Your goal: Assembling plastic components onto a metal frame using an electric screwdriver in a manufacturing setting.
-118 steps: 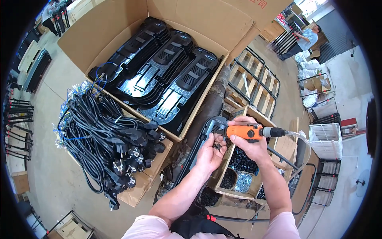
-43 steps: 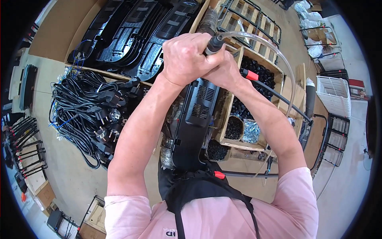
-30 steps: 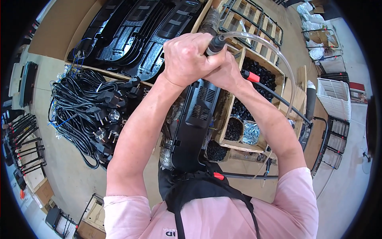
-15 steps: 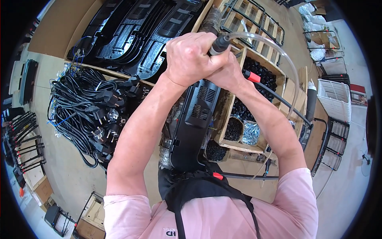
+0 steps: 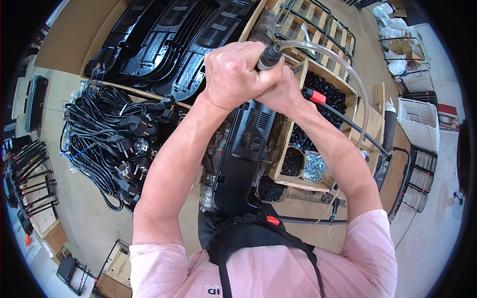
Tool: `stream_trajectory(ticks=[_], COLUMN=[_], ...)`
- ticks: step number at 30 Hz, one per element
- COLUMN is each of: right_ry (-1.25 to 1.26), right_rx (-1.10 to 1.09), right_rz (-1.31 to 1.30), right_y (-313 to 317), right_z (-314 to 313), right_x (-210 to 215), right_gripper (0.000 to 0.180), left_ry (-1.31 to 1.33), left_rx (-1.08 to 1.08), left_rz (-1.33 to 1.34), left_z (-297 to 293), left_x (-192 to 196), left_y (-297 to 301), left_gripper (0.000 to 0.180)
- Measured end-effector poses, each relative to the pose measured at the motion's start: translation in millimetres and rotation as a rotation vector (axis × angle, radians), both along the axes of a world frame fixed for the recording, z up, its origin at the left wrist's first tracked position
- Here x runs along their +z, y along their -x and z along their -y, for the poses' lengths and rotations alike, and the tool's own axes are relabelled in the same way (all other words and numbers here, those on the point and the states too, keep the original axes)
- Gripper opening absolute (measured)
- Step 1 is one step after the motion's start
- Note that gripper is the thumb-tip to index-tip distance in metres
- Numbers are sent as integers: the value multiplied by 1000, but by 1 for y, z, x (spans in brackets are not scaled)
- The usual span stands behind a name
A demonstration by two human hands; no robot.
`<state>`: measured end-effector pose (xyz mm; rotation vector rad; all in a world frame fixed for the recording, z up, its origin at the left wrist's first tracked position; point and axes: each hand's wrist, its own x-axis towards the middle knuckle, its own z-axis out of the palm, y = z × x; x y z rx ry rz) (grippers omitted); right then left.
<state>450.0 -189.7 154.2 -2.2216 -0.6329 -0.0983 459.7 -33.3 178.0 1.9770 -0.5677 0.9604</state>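
Note:
Both my hands are closed, one against the other, round an upright air screwdriver (image 5: 269,58). Only its dark rear end, with a clear hose leading off it, rises above my fingers; its lower end is hidden. My left hand (image 5: 231,74) wraps it from the left, and my right hand (image 5: 284,89) grips from the right, partly behind the left one. Beneath them a long black plastic housing (image 5: 243,154) with vent slots stretches toward my body. Whether the tool's tip touches the housing cannot be seen.
At left hangs a bundle of black power cables (image 5: 104,139) with plugs. Behind it, a carton (image 5: 69,44) holds more black housings (image 5: 169,44). A wooden parts box (image 5: 325,186) with black pieces and screws stands at right, near a black tube (image 5: 348,120) with a red end.
Both hands and the screwdriver's rear end have shifted slightly left. The clear hose has moved a little with them, and the grip is unchanged.

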Motion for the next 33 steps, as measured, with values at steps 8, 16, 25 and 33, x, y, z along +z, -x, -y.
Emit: stream_trajectory(ticks=[8, 16, 25, 33], right_ry=[16, -8, -33, 1], right_rx=[10, -21, -9, -15], right_rz=[17, -53, -2, -29], right_y=[-2, 0, 0, 0], right_z=[2, 0, 4, 3], right_x=[-5, 0, -5, -5], right_gripper=[30, 31, 31, 32], left_ry=[27, 33, 8, 25], left_rx=[-17, -15, -23, -21], left_rz=[16, 24, 6, 11], left_z=[1, 1, 2, 1], left_x=[1, 0, 2, 1], left_y=[0, -3, -2, 0], left_gripper=[26, 29, 28, 28])
